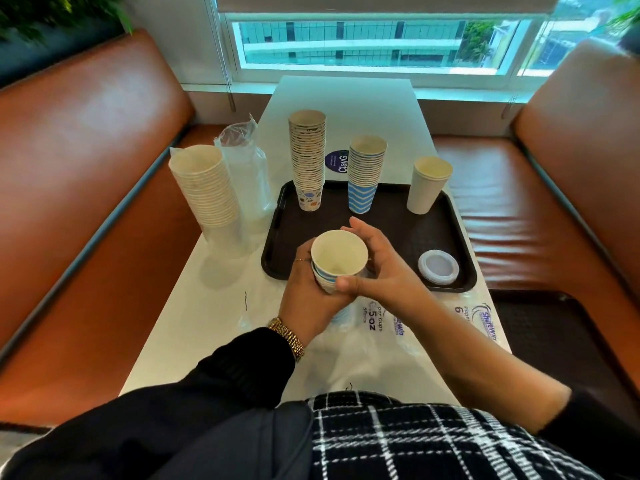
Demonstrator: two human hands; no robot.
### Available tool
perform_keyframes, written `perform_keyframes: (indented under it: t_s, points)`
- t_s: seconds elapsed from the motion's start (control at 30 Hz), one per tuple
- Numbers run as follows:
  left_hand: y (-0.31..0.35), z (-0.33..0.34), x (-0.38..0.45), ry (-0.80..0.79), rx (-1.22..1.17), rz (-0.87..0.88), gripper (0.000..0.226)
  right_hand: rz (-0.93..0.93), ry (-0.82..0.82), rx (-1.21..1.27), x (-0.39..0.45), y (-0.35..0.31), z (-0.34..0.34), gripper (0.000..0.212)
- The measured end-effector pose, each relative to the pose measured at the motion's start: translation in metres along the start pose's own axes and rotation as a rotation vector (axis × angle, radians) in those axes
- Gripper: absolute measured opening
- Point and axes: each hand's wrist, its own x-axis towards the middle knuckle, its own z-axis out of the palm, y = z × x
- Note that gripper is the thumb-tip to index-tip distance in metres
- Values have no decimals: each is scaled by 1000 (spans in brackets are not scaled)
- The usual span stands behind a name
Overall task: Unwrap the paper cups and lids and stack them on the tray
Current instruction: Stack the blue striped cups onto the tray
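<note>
Both hands hold a short stack of blue-striped paper cups (338, 259) above the near edge of the dark tray (277, 237). My left hand (308, 292) grips the stack from below and the left. My right hand (374, 268) curls round its right side, thumb at the front. On the tray stand a tall stack of patterned cups (308, 157), a blue zigzag cup stack (365, 174), a few plain white cups (427, 185) and a pile of white lids (438, 266).
Left of the tray, a wrapped stack of white cups (207, 188) and a clear plastic sleeve (246, 168) stand on the white table (194, 323). Empty printed wrappers (398, 327) lie at the near edge. Brown benches flank the table.
</note>
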Motion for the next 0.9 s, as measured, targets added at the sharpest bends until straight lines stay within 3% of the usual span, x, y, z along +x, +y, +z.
perform_keyframes:
  t_s: [0.13, 0.27, 0.53, 0.7, 0.9]
  points:
    - [0, 1, -1, 5, -1, 9, 77, 45, 7, -60, 2, 0, 3, 111]
    - [-2, 2, 1, 12, 13, 17, 78, 14, 60, -48, 4, 0, 8, 80]
    - [4, 1, 0, -19, -7, -28, 79, -80, 139, 244, 15, -27, 0, 66]
    - [3, -1, -2, -27, 48, -19, 87, -165, 294, 346, 47, -55, -22, 48]
    - [1, -1, -1, -53, 48, -37, 85, -250, 587, 107, 134, -62, -64, 68]
